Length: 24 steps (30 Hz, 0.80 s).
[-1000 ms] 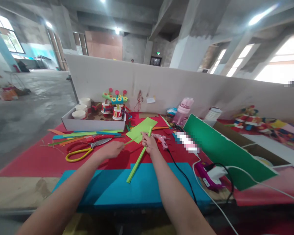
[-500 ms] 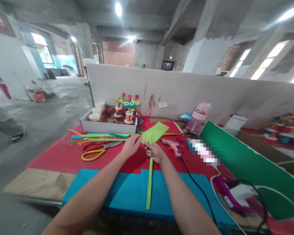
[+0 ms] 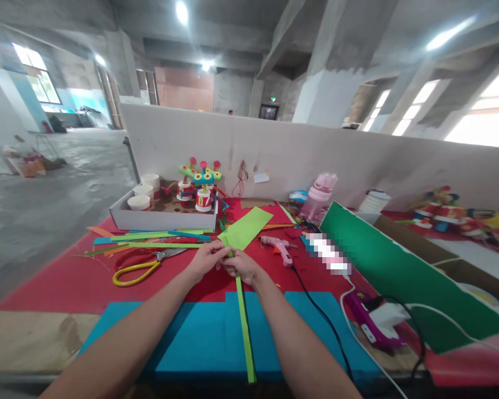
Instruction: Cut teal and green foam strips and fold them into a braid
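your left hand (image 3: 208, 259) and right hand (image 3: 243, 267), close together, pinch the green strip (image 3: 244, 324) near its far end. keep its edges flush and the loose length untwisted.

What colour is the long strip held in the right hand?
Light green; the strip shows best in the head view.

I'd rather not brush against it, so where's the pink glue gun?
In the head view, the pink glue gun lies on the red surface, to the right of the right hand, near the lime-green sheet.
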### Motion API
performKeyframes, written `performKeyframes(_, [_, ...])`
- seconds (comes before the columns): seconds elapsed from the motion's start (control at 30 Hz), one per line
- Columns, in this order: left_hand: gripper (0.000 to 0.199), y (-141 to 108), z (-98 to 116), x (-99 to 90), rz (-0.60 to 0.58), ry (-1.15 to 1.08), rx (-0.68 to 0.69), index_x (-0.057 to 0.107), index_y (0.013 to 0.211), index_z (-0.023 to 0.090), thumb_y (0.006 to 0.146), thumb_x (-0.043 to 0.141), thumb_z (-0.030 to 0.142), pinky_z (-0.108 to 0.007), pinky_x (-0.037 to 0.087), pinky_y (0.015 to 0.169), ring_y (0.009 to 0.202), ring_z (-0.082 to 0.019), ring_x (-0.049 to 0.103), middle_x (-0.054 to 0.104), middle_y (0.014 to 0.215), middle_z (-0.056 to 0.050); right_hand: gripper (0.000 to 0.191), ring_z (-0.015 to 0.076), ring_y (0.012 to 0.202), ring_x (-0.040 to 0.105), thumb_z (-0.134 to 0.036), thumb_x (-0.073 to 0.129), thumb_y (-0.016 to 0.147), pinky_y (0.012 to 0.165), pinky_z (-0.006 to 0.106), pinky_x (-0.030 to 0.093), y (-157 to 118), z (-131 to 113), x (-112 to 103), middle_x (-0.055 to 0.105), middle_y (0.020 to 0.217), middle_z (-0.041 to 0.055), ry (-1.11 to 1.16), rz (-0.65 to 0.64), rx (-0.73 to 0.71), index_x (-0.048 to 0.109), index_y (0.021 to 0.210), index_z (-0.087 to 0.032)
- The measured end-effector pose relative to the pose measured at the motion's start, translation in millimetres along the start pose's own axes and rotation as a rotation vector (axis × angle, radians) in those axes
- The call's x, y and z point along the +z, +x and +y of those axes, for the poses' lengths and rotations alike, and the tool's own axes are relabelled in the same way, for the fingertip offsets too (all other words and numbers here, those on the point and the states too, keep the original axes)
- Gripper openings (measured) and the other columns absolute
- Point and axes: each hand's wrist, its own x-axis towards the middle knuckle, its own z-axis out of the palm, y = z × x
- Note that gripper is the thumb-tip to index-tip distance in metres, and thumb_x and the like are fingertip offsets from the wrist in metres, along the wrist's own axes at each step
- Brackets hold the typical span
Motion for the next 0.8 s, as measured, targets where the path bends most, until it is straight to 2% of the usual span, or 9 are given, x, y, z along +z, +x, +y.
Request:
performKeyframes(0.13, [0.030,-0.2,-2.4,-2.1,-0.027,-0.015,-0.020,0.065,0.071,0.013,0.075,0.067,0.043,-0.020,0.033,0.040,0.037,-0.007,0.047,0.053,0.051,0.002,0.023,0.0011,0.034,0.024,-0.031,0.068,0.064,0.036,0.017,0.010,2.0,1.4,-1.6,0.060,0.054,-0.0022,-0.013,-0.026,0.020,0.051,0.070,-0.017])
performKeyframes(0.23, [0.031,0.2,-5.1,-2.8,-0.033,-0.029,-0.029,0.066,0.077,0.013,0.075,0.066,0.045,-0.019,0.029,0.037,0.035,-0.006,0.042,0.052,0.050,0.004,0.025,0.0016,0.034,0.026,-0.038,0.065,0.069,0.035,0.018,0.011,3.3,3.5,-1.8,0.059,0.053,-0.0017,-0.049,-0.032,0.000,0.054,0.072,-0.016])
performKeyframes(0.33, [0.032,0.4,-5.7,-1.5,-0.002,-0.032,-0.013,0.066,0.072,0.012,0.073,0.069,0.044,-0.018,0.026,0.039,0.039,-0.004,0.037,0.047,0.049,0.005,0.030,0.0019,0.035,0.029,-0.040,0.071,0.066,0.036,0.018,0.013,4.3,5.9,-0.4,0.054,0.051,-0.0056,-0.037,0.033,-0.038,0.057,0.077,-0.016])
performKeyframes(0.4, [0.032,0.8,-5.3,-0.9,0.005,-0.049,0.002,0.065,0.068,0.012,0.070,0.071,0.043,-0.018,0.030,0.044,0.045,-0.006,0.041,0.050,0.052,0.003,0.032,0.0025,0.035,0.030,-0.037,0.076,0.062,0.036,0.017,0.015,4.1,6.6,0.5,0.048,0.046,-0.0090,-0.026,0.081,-0.060,0.059,0.078,-0.016])
performKeyframes(0.5, [0.032,1.7,-3.9,-2.7,0.025,-0.148,0.001,0.065,0.068,0.012,0.072,0.070,0.043,-0.020,0.037,0.049,0.050,-0.008,0.047,0.054,0.055,0.001,0.032,0.0048,0.040,0.039,-0.034,0.080,0.060,0.039,0.017,0.027,1.0,3.1,-1.0,0.048,0.047,-0.0085,-0.025,0.067,-0.078,0.060,0.078,-0.016])
performKeyframes(0.63, [0.028,0.8,-0.1,-7.4,0.085,-0.346,0.011,0.066,0.078,0.012,0.074,0.069,0.040,-0.021,0.038,0.048,0.049,-0.008,0.046,0.054,0.058,0.000,0.033,0.0091,0.055,0.054,-0.039,0.073,0.071,0.050,0.021,0.044,-5.2,-6.6,-7.8,0.063,0.073,-0.0003,0.134,-0.057,-0.042,0.063,0.095,-0.019])
performKeyframes(0.73, [0.027,-1.9,2.7,-8.2,0.009,-0.409,-0.036,0.063,0.081,0.014,0.074,0.070,0.038,-0.024,0.041,0.048,0.050,-0.012,0.052,0.053,0.056,0.001,0.033,0.0109,0.058,0.057,-0.048,0.061,0.081,0.054,0.025,0.050,-4.6,-8.2,-11.5,0.064,0.079,0.0021,0.260,-0.078,0.000,0.061,0.100,-0.021])
performKeyframes(0.8, [0.027,-2.9,3.1,-7.6,-0.029,-0.400,-0.072,0.062,0.080,0.014,0.073,0.070,0.039,-0.025,0.042,0.047,0.049,-0.013,0.054,0.053,0.054,0.001,0.032,0.0096,0.051,0.052,-0.050,0.056,0.084,0.050,0.024,0.049,-1.8,-5.5,-12.2,0.061,0.072,0.0010,0.279,-0.080,0.039,0.060,0.097,-0.020])
